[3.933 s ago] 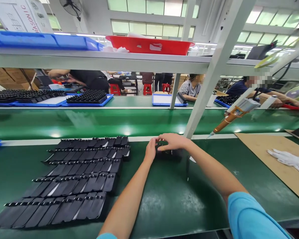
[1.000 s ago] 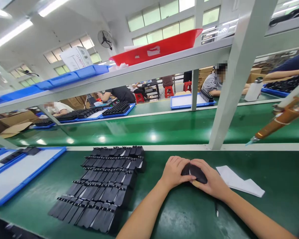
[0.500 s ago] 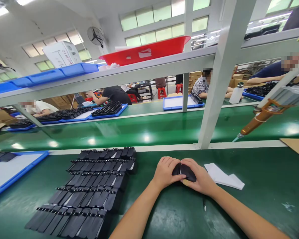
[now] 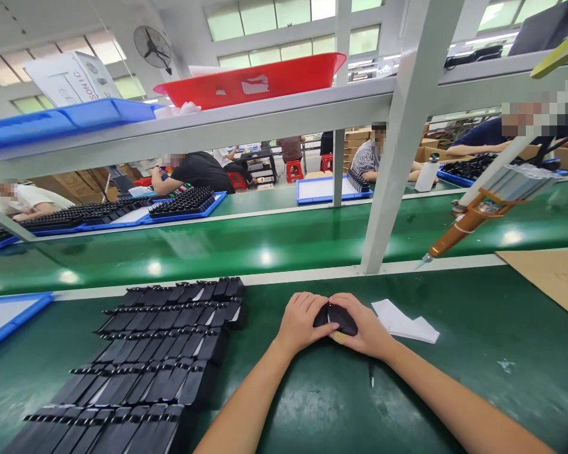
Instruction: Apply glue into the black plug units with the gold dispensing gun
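Note:
Both my hands meet over a small black plastic piece (image 4: 344,320) on the green workbench, its two dark parts showing between my fingers with a light line where they join. My left hand (image 4: 303,323) is closed round its left part, thumb pressed toward the middle. Around the right part, my right hand (image 4: 363,328) is closed as well, with a yellowish cover on its thumb. The underside of the piece is hidden. A folded white cloth or paper (image 4: 404,323) lies just right of my right hand. Below that hand is a thin dark pen-like tool (image 4: 372,374).
Rows of black plastic cases (image 4: 161,343) stand to the left, beside a blue-rimmed tray (image 4: 28,321). An orange dispensing tool (image 4: 464,228) hangs at the right above cardboard (image 4: 549,277). A shelf post (image 4: 392,157) rises ahead. Several people sit beyond the green conveyor (image 4: 227,249).
The camera view has shifted, so the bench and shelf appear further left. Both hands keep the same hold on the black piece.

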`<state>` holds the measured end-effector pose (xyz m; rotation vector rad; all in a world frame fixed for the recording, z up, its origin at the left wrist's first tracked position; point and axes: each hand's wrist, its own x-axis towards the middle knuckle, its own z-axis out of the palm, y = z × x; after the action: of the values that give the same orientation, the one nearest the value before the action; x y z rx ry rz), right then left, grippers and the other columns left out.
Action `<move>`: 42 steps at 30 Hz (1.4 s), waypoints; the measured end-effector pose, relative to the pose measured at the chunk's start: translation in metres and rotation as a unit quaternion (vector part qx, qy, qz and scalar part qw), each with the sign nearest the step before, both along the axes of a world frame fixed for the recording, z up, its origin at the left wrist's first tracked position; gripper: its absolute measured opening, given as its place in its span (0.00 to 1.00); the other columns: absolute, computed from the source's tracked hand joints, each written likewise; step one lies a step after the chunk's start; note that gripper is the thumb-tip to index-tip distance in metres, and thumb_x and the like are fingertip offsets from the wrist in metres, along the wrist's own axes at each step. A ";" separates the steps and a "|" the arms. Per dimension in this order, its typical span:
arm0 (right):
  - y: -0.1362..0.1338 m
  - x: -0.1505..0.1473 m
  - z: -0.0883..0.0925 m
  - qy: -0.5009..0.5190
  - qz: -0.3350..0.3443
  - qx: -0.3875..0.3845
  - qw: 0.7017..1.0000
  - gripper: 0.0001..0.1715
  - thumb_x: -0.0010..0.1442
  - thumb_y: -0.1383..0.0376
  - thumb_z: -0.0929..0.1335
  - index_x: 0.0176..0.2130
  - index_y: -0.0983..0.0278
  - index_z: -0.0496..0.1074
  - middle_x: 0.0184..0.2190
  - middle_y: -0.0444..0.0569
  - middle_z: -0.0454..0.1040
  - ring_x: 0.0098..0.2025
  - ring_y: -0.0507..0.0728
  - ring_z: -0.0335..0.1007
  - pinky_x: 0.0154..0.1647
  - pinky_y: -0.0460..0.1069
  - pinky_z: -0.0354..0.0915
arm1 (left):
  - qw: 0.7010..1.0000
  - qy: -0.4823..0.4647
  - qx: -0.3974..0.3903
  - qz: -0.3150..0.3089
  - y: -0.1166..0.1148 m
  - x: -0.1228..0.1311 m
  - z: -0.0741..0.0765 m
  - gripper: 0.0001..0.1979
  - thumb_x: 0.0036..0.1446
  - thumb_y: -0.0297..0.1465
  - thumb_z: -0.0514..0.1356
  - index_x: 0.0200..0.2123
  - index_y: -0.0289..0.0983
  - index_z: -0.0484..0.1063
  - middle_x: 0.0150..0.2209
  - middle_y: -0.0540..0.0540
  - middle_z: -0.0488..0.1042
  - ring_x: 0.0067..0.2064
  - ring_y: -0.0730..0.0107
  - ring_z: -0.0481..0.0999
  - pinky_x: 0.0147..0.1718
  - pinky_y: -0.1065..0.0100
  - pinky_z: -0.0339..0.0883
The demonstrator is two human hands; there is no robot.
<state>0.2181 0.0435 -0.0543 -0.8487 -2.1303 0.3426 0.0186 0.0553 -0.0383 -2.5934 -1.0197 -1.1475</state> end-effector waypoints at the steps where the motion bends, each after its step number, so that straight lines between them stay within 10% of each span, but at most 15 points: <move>1: 0.000 0.000 0.000 0.001 0.000 0.000 1.000 0.31 0.56 0.59 0.70 0.57 0.58 0.58 0.50 0.56 0.70 0.52 0.60 0.72 0.50 0.56 0.73 | 1.000 -0.001 0.003 0.001 0.000 0.000 0.000 0.21 0.59 0.48 0.57 0.45 0.38 0.72 0.37 0.44 0.79 0.38 0.62 0.77 0.38 0.61 0.67; 42: 0.000 -0.001 0.000 0.008 0.003 -0.009 1.000 0.32 0.56 0.58 0.70 0.57 0.58 0.58 0.50 0.56 0.71 0.51 0.60 0.72 0.50 0.55 0.73 | 1.000 -0.008 -0.006 0.005 -0.002 0.001 0.001 0.18 0.60 0.44 0.57 0.45 0.38 0.72 0.37 0.43 0.79 0.38 0.62 0.77 0.39 0.61 0.68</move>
<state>0.2175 0.0439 -0.0542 -0.8479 -2.1182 0.3702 0.0192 0.0530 -0.0370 -2.5882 -1.0452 -1.1651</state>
